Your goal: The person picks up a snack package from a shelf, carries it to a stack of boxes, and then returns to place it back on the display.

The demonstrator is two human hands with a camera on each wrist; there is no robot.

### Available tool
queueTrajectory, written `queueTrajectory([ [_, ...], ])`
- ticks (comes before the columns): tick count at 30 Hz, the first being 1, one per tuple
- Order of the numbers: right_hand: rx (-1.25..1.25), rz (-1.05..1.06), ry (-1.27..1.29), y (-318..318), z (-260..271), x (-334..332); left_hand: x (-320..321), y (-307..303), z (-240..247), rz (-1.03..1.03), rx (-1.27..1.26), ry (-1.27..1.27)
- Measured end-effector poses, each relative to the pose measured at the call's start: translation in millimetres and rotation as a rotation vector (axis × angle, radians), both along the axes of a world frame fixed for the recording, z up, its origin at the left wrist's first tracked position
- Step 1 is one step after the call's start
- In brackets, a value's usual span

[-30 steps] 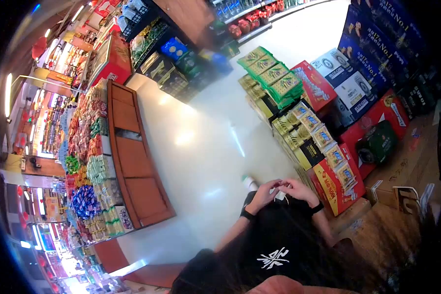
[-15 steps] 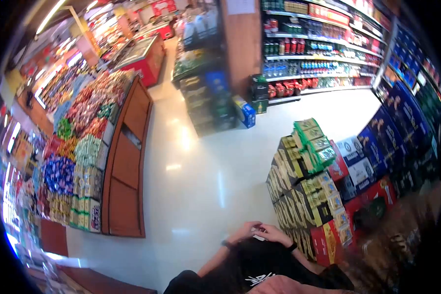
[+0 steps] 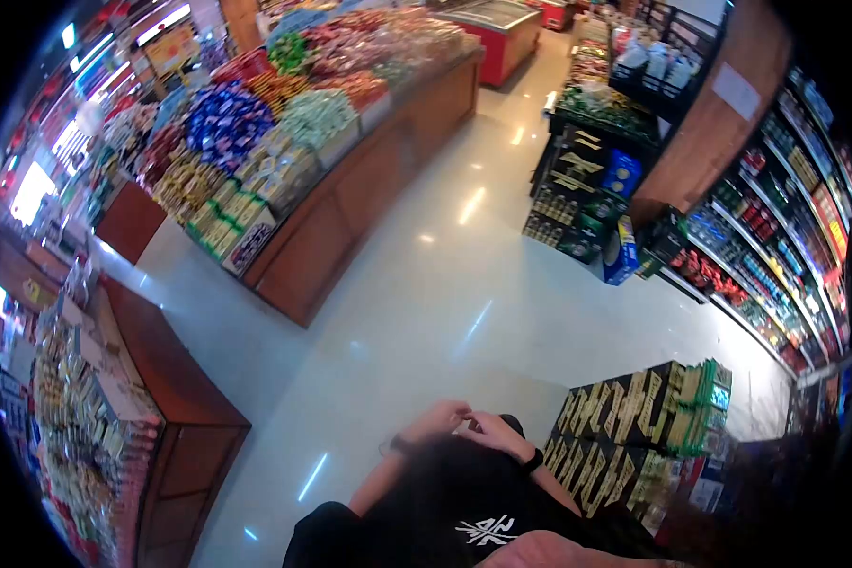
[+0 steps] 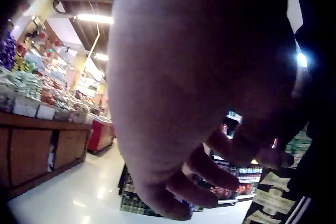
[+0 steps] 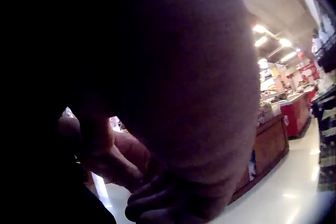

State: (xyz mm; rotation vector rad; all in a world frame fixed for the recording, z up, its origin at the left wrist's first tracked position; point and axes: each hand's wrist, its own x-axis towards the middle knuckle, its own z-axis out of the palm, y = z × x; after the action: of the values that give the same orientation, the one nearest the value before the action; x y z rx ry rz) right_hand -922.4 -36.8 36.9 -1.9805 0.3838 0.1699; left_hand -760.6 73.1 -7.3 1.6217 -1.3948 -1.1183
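Observation:
Close together in front of the black shirt [image 3: 445, 488], both hands meet at the waist in the head view. The left hand [image 3: 437, 417] reaches in from the left, its fingertips right at those of the right hand [image 3: 494, 433]. In the left wrist view, the left hand's fingers [image 4: 202, 195] hang loosely bent with gaps between them, and nothing shows in them. Loosely bent fingers [image 5: 152, 200] of the right hand appear in the right wrist view, much of it in dark shadow. Each wrist wears a dark band.
A wooden counter [image 3: 350, 218] heaped with wrapped goods runs along the left. Another counter [image 3: 199, 426] stands nearer, at lower left. Black and gold cartons [image 3: 611, 407] are stacked close on the right. Beyond the pale floor [image 3: 426, 322] are a pillar [image 3: 729, 95] and shelves.
The view has swung right to left, so the cartons sit lower right and a second counter shows at left. Both hands stay together; a small white patch seen earlier by them no longer shows.

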Motion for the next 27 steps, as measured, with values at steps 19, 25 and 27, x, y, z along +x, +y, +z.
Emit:
queueTrajectory([
  [19,0.046,0.173,-0.077,-84,17,189,162,-54,51,-0.017,0.002,0.096],
  [25,0.231,0.072,0.037,-136,40,259,228,-108,37,0.05,0.069,0.139],
  [27,0.207,0.06,-0.036,-159,6,281,251,-125,1,0.112,0.081,0.133],
])
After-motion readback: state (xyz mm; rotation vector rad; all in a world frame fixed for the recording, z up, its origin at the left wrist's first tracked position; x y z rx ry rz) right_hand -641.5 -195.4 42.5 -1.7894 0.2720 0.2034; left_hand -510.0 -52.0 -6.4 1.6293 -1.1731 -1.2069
